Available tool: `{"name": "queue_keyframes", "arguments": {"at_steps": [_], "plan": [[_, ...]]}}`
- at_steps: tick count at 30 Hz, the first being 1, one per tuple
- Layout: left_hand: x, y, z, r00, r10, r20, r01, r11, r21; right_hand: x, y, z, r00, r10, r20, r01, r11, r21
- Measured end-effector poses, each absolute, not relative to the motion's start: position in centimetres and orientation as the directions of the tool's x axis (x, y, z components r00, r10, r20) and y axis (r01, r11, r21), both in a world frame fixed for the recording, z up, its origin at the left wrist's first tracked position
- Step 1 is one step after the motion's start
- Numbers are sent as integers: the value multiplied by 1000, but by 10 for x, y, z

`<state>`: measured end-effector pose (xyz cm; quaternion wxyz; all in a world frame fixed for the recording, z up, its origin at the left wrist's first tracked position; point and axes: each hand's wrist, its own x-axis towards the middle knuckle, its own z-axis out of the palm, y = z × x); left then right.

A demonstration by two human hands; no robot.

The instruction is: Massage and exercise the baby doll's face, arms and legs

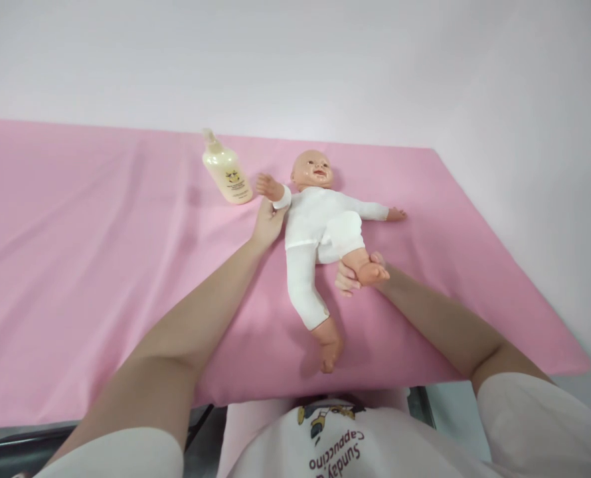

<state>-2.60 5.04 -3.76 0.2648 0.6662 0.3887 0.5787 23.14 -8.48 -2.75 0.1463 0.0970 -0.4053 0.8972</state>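
Observation:
A baby doll (308, 219) with a white cloth body lies on its back on the pink cloth, head away from me. My left hand (269, 222) is closed around the doll's arm on the left, near its wrist; some of my fingers are hidden behind it. With its fingers curled under the doll's lower leg on the right, my right hand (348, 277) grips that leg just above the foot. This leg is bent and raised, while the other leg stretches toward the table's front edge. The doll's far right arm reaches out sideways.
A pale yellow pump bottle (228, 176) stands left of the doll's head, close to my left hand. Pink cloth (101, 265) with soft wrinkles covers the table. Behind it rises a white wall (275, 66). The table's front edge runs close to my body.

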Motion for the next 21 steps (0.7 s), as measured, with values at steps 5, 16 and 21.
{"name": "queue_keyframes", "arguments": {"at_steps": [5,16,21], "plan": [[-26,42,-27,304,639,707,349,-765,541,232,-89,-1,-862,481,162,-481,-673,-562],[-28,37,-21,410,603,684,452,-786,422,227,-92,17,-742,651,-162,-527,-715,-460],[-28,38,-22,412,606,680,445,-785,430,227,-92,17,-742,651,-157,-526,-712,-465]]}}
